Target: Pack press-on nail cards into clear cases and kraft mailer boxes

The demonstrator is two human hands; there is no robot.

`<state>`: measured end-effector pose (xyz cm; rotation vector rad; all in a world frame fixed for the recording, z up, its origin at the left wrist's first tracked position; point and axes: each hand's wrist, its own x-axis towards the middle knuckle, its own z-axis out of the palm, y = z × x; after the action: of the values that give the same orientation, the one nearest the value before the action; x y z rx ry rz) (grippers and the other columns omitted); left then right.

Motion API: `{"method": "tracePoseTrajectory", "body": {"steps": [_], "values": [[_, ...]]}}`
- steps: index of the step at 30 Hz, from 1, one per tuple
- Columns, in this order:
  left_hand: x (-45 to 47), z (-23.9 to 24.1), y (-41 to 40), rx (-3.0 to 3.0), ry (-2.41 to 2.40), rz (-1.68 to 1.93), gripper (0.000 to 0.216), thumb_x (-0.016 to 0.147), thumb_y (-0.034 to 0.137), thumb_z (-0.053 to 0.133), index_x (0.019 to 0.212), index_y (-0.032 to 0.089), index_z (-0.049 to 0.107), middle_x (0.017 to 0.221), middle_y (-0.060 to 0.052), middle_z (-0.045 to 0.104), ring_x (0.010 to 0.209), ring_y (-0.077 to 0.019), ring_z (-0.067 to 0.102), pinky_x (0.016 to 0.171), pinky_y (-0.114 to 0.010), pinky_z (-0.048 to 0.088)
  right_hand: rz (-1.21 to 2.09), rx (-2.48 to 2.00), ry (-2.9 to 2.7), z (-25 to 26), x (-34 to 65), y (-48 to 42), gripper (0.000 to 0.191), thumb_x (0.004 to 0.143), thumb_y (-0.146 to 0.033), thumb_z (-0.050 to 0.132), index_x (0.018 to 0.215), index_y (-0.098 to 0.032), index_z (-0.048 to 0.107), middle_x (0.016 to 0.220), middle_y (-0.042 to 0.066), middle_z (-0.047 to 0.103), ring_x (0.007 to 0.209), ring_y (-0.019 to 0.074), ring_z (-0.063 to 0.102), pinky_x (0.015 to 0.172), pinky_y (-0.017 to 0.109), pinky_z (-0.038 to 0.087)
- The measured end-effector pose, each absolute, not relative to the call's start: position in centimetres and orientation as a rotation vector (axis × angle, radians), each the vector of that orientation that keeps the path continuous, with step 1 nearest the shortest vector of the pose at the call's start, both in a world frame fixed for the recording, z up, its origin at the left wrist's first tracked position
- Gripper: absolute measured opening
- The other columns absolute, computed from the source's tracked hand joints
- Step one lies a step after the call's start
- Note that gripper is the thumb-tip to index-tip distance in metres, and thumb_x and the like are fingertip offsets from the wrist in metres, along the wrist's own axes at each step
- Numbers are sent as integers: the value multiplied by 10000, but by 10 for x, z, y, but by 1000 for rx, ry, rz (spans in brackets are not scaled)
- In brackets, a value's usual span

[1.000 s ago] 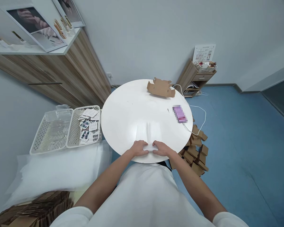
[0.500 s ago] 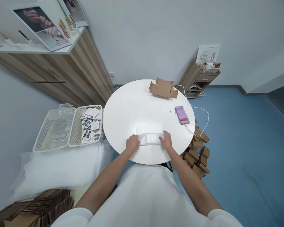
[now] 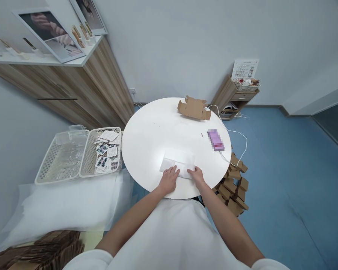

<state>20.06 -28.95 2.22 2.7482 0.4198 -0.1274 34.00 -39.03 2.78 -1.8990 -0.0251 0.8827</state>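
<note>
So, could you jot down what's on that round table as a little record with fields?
Left hand: flat on the folded white sheet, near edge
Right hand: on the same sheet, right end
Table: round, white
Far side: unfolded cardboard box
Right side: purple phone
Beside table: two white baskets

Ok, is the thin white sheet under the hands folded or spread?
Folded: the thin white sheet is a narrow layered band under left hand and right hand.
</note>
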Motion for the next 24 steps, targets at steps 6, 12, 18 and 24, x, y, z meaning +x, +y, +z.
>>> {"method": "tracePoseTrajectory", "body": {"steps": [6, 12, 18, 24], "values": [[200, 27, -298, 2596, 432, -91, 604, 671, 188, 485, 1259, 202, 347, 1369, -107, 286, 1218, -275, 278, 966, -403, 246, 1051, -1776, -183, 30, 337, -378, 328, 652, -300, 538, 947, -160, 517, 779, 38, 604, 646, 135, 565, 569, 247, 442], [183, 18, -297, 2117, 1317, -5, 647, 722, 377, 493, 1290, 201, 239, 1408, -139, 154, 1270, -329, 171, 968, -486, 232, 817, -2249, -705, 27, 330, -375, 368, 632, -228, 562, 998, -192, 559, 943, 62, 532, 883, 185, 529, 774, 294, 409], [183, 4, -284, 1590, 1358, 114, 709, 747, 419, 482, 1302, 160, 124, 1331, -178, 269, 1161, -237, 407, 876, -334, 403, 663, -2362, -818, 20, 313, -381, 429, 717, -338, 514, 1126, -222, 457, 1140, 95, 365, 944, 213, 506, 719, 313, 439], [196, -3, -264, 1506, 1362, 205, 638, 716, 365, 558, 1244, 156, 267, 1089, -132, 523, 880, -181, 580, 683, -294, 471, 654, -2402, -786, 16, 310, -380, 438, 712, -417, 522, 1111, -257, 442, 1151, 81, 342, 852, 200, 537, 611, 309, 448]]}}
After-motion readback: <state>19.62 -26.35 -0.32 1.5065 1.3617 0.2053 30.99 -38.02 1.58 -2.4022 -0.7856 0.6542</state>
